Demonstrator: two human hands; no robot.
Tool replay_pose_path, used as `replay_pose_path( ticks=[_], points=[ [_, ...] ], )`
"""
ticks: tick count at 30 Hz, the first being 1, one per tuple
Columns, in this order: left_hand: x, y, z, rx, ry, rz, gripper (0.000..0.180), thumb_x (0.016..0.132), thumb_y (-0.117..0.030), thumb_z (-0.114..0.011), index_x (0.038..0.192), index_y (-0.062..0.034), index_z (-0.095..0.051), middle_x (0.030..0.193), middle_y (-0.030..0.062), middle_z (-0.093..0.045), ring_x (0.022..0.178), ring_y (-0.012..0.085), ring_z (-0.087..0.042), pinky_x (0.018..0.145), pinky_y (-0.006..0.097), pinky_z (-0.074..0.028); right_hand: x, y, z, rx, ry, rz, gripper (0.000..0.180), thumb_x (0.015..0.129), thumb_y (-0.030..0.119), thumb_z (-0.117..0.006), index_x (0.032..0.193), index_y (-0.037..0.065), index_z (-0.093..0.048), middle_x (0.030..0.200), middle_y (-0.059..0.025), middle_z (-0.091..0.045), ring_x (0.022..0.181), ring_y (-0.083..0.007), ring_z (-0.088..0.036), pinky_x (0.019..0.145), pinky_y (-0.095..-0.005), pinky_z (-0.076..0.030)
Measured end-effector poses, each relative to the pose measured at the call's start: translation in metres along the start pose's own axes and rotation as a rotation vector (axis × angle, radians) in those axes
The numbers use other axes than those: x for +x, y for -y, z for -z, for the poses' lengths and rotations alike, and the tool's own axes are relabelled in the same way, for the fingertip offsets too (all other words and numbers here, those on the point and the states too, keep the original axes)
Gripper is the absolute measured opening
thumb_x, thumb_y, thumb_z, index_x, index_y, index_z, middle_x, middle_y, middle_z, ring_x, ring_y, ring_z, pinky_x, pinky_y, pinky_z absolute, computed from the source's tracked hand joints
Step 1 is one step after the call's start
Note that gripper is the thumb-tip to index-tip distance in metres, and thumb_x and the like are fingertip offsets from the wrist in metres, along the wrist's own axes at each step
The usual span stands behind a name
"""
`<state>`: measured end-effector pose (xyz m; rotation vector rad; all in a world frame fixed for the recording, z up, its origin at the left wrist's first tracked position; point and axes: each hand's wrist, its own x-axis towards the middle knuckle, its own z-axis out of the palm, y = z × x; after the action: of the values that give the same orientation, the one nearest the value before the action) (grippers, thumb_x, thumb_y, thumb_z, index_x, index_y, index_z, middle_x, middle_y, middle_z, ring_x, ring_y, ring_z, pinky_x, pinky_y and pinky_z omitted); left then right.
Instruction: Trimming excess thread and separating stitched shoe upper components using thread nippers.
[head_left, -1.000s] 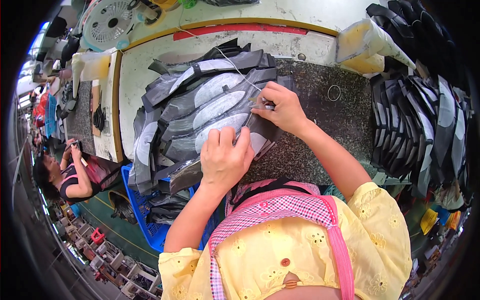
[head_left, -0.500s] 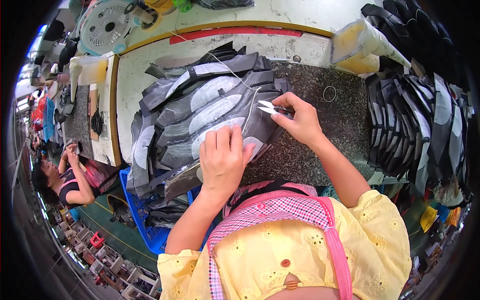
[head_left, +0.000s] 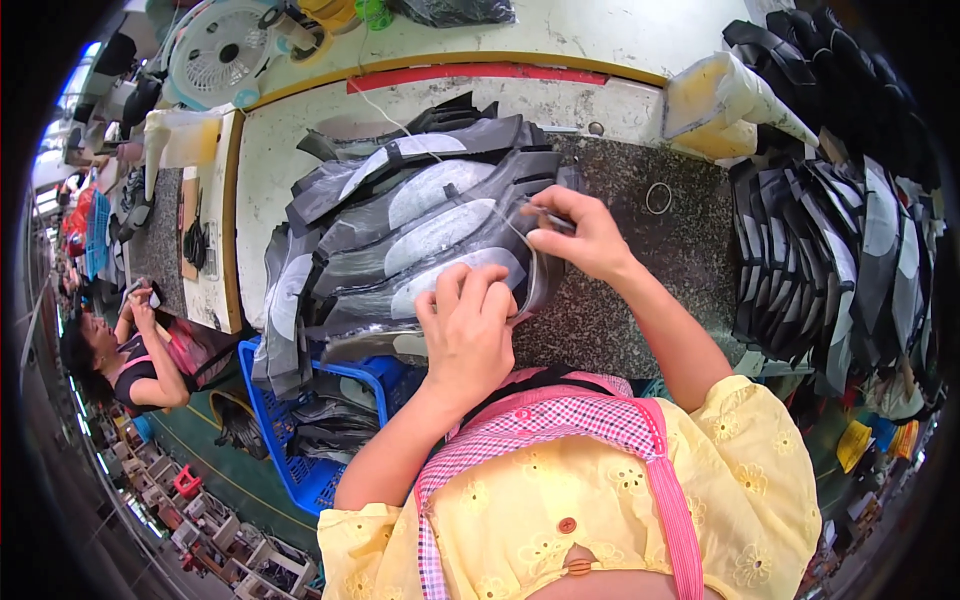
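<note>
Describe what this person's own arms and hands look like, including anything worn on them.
The left hand and right hand are bare, with no gloves, and neither wrist shows a watch or bracelet. The left sleeve and right sleeve are short, loose and pale yellow, with a flower pattern in the same shade. The forearms are uncovered.

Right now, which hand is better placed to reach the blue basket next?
Probably the left hand: it is nearer the blue basket, though it touches the grey pieces. The right hand is farther.
</note>
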<state>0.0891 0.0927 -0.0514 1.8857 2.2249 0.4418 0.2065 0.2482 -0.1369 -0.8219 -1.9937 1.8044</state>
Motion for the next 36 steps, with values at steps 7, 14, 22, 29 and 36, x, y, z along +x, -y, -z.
replay_pose_path(
  ticks=[7, 14, 22, 29, 36],
  points=[
    [-0.010, 0.002, 0.015, -0.264, 0.115, -0.003, 0.021, 0.067, -0.011, -0.069, 0.077, -0.0078, -0.052, 0.073, 0.0012, -0.056, 0.071, 0.0204, -0.053, 0.069, 0.033, -0.034, 0.006, 0.001, 0.024, 0.071, 0.004, -0.055, 0.031, 0.079, 0.024, -0.064, 0.103, 0.005, -0.059, 0.087, -0.0052, -0.064, 0.078, -0.0084, -0.056, 0.071, -0.0257, -0.045],
    [-0.009, 0.002, 0.010, -0.308, 0.019, 0.056, 0.025, 0.071, -0.012, -0.067, 0.094, -0.0064, -0.060, 0.061, 0.0083, -0.054, 0.055, 0.0269, -0.054, 0.053, 0.036, -0.040, -0.014, 0.070, 0.048, -0.418, -0.165, 0.031, 0.024, 0.073, 0.013, -0.063, 0.096, 0.006, -0.058, 0.081, -0.0058, -0.060, 0.074, -0.0163, -0.059, 0.069, -0.0273, -0.047],
    [-0.007, -0.002, 0.006, -0.241, 0.031, 0.079, 0.023, 0.071, -0.011, -0.066, 0.093, -0.0066, -0.060, 0.065, 0.0100, -0.057, 0.059, 0.0283, -0.056, 0.055, 0.037, -0.042, -0.018, 0.065, 0.050, -0.419, 0.165, 0.052, 0.026, 0.064, 0.006, -0.067, 0.089, 0.003, -0.060, 0.081, -0.0060, -0.060, 0.076, -0.0157, -0.060, 0.068, -0.0267, -0.048],
    [-0.008, -0.003, 0.002, -0.238, 0.037, 0.090, 0.023, 0.072, -0.011, -0.066, 0.093, -0.0071, -0.059, 0.065, 0.0088, -0.057, 0.060, 0.0274, -0.056, 0.056, 0.037, -0.041, -0.009, 0.068, 0.065, -0.483, 0.195, -0.043, 0.025, 0.064, 0.008, -0.067, 0.088, 0.002, -0.061, 0.080, -0.0056, -0.061, 0.074, -0.0145, -0.060, 0.067, -0.0264, -0.048],
    [-0.007, -0.004, 0.004, -0.215, 0.050, 0.084, 0.022, 0.072, -0.012, -0.065, 0.094, -0.0072, -0.059, 0.065, 0.0088, -0.057, 0.060, 0.0270, -0.055, 0.056, 0.037, -0.041, -0.004, 0.067, 0.053, -0.480, 0.290, 0.014, 0.024, 0.065, 0.020, -0.069, 0.084, 0.006, -0.065, 0.080, -0.0082, -0.065, 0.077, -0.0219, -0.063, 0.070, -0.0317, -0.048]
  ],
)
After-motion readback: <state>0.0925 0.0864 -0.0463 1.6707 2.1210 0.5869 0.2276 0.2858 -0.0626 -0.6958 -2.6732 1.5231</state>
